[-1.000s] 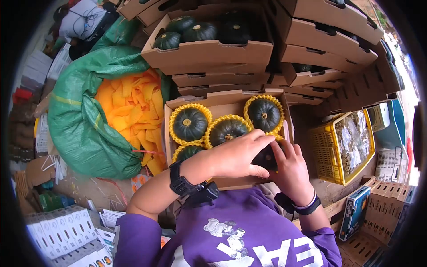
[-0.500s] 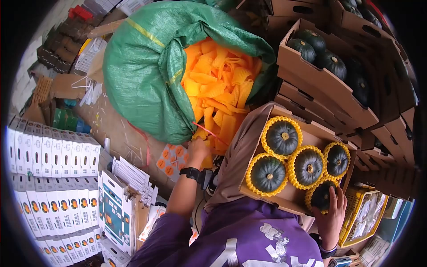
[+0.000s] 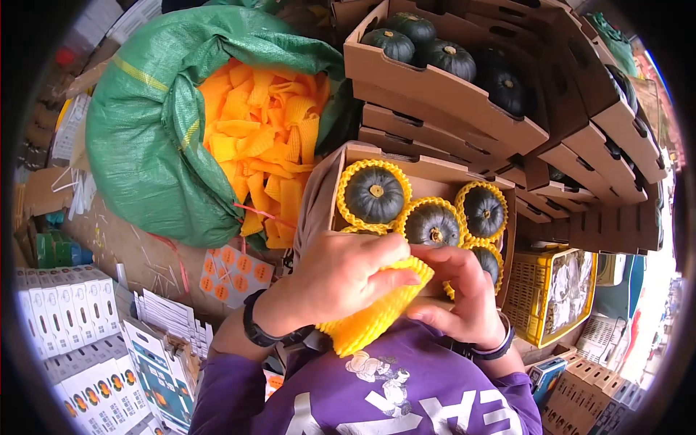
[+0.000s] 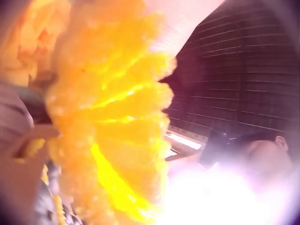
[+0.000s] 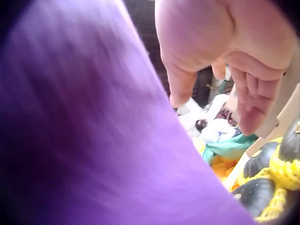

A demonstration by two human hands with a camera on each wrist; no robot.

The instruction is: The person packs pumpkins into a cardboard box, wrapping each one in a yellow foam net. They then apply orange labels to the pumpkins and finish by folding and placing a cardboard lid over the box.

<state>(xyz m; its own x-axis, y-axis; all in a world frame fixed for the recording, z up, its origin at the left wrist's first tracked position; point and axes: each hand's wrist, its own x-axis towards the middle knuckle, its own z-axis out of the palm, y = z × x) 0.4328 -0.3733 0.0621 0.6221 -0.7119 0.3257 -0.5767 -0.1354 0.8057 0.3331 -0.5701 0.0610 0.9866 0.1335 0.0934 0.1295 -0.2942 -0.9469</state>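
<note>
My left hand (image 3: 344, 272) pinches a flattened yellow foam net sleeve (image 3: 373, 308), which hangs in front of the purple shirt and fills much of the left wrist view (image 4: 112, 112). Beside the sleeve's upper end is my right hand (image 3: 460, 290), its fingers loosely bent and thumb apart. In the right wrist view nothing shows between those fingers (image 5: 255, 98). Just beyond both hands lies a cardboard box (image 3: 428, 170) of dark green pumpkins in yellow foam nets, among them one pumpkin (image 3: 373, 194) at the upper left. The hands hide part of the box's near side.
A green woven sack (image 3: 145, 145) gapes at the left, full of orange-yellow foam nets (image 3: 268, 130). Stacked cardboard boxes (image 3: 449, 101) with bare pumpkins rise behind. At the right stands a yellow crate (image 3: 533, 297); white printed cartons (image 3: 94, 370) fill the lower left.
Half a second ago my left hand was at the sack's mouth; it has come back to the right with a foam net sleeve. My right hand has left the lower right pumpkin and moved toward the left.
</note>
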